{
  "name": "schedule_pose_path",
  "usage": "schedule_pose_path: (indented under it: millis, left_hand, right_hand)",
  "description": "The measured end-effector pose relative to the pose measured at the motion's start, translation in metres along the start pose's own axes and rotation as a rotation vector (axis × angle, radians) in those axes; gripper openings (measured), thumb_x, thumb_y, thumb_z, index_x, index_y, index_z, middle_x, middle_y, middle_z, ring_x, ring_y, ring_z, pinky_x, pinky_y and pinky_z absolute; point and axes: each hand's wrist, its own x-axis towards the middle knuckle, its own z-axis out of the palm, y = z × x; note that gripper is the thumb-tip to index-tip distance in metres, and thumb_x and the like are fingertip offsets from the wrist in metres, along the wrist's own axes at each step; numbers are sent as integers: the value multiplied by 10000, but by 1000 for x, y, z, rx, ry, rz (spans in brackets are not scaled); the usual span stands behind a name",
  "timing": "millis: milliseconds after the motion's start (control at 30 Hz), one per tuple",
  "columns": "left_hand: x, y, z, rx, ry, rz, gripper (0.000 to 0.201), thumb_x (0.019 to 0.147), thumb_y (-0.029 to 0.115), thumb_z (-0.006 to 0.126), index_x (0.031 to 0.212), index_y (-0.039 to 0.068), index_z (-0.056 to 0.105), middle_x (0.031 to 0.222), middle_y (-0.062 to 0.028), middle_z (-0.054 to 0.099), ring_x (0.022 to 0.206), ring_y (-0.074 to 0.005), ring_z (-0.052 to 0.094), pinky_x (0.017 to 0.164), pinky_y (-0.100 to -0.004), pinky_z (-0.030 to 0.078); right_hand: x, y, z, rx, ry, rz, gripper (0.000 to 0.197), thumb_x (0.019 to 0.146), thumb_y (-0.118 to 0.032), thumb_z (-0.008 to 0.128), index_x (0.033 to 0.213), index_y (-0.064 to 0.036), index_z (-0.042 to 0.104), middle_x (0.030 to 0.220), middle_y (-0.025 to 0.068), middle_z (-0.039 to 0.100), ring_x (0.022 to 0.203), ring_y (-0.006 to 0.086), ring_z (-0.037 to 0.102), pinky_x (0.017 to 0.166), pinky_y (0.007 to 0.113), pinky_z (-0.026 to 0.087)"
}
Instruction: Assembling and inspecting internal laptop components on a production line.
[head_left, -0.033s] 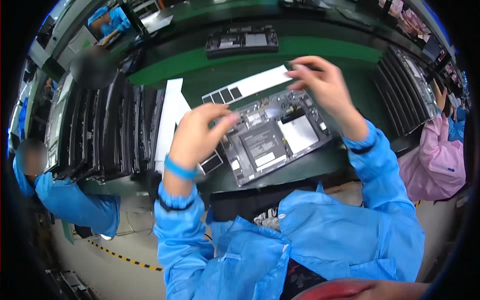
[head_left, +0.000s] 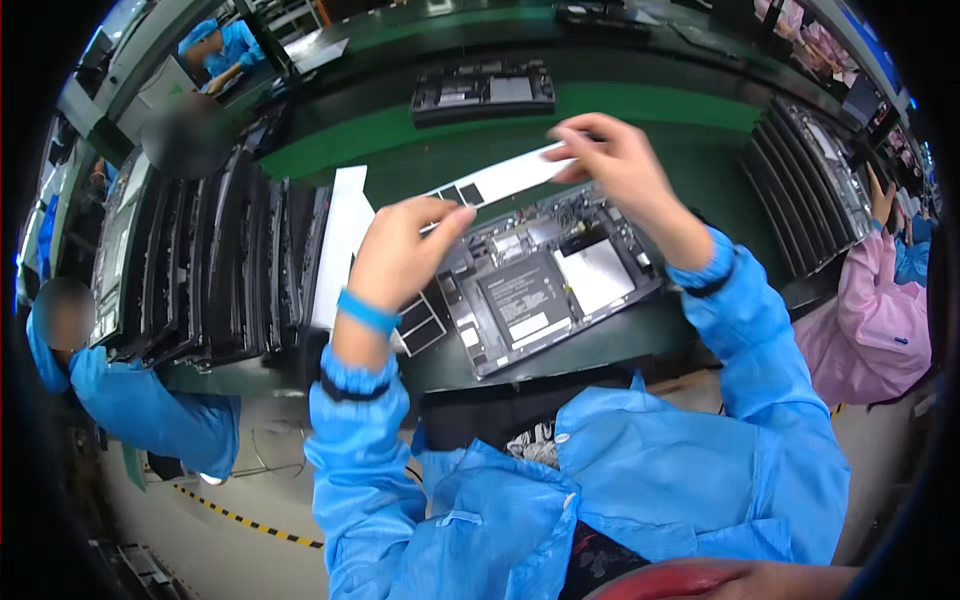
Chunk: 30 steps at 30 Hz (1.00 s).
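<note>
An opened laptop base lies before me with its battery and boards exposed. My left hand hovers at its upper left corner, thumb and index finger drawn together; what they hold, if anything, cannot be made out. Behind the laptop base runs a white strip with black squares, its left end covered by my left hand. At the strip's right end is my right hand, fingers bent in a blurred pinch. Something dark shows between those fingers, too small to name. Beside my left wrist lies a white-edged sheet with black rectangles.
Upright dark laptop parts stand in a row on the left, with a white sheet beside them. Another row stands on the right. A further opened laptop base sits farther back. Co-workers are at both sides.
My right hand has moved left and slightly down, over the strip's right end. My left thumb and index finger have come closer together, over the strip's left end.
</note>
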Motion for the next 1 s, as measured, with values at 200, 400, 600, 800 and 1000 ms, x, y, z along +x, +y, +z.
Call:
schedule_pose_path:
  millis: [200, 400, 600, 800, 1000]
  left_hand:
    - [43, -71, 57, 174, -78, 70, 574, 934, 477, 481, 1290, 32, 543, 1407, -276, 394, 1336, -389, 354, 1099, -389, 295]
    - [44, -64, 65, 273, -19, 69, 673, 893, 586, 476, 1278, 41, 563, 1390, -265, 420, 1320, -395, 370, 1090, -413, 314]
    - [41, -58, 66, 374, 23, 42, 601, 902, 528, 507, 1266, 55, 580, 1376, -261, 430, 1265, -397, 427, 1053, -411, 356]
    - [40, -60, 66, 373, 17, 63, 594, 905, 529, 504, 1266, 64, 583, 1360, -243, 453, 1255, -392, 437, 1044, -408, 364]
    - [41, -57, 67, 388, 17, 57, 590, 904, 524, 509, 1284, 77, 569, 1338, -220, 471, 1248, -377, 443, 1041, -411, 368]
  right_hand:
    - [63, 72, 42, -11, -191, 219, 509, 995, -410, 428, 1164, 62, 517, 951, 201, 683, 729, 209, 699, 609, 266, 538]
    - [64, 84, 42, -165, -128, 187, 330, 904, -266, 619, 882, 63, 639, 743, 140, 682, 623, 172, 673, 572, 276, 537]
    - [66, 79, 45, -195, -34, 220, 257, 896, -165, 586, 960, 76, 651, 817, 133, 675, 703, 161, 669, 662, 261, 560]
    - [65, 81, 46, -157, -63, 237, 269, 911, -202, 587, 966, 51, 663, 817, 120, 676, 720, 140, 669, 669, 239, 548]
    - [63, 86, 43, -366, -31, 54, 265, 805, -225, 630, 858, 23, 708, 706, 106, 695, 639, 159, 666, 629, 287, 525]
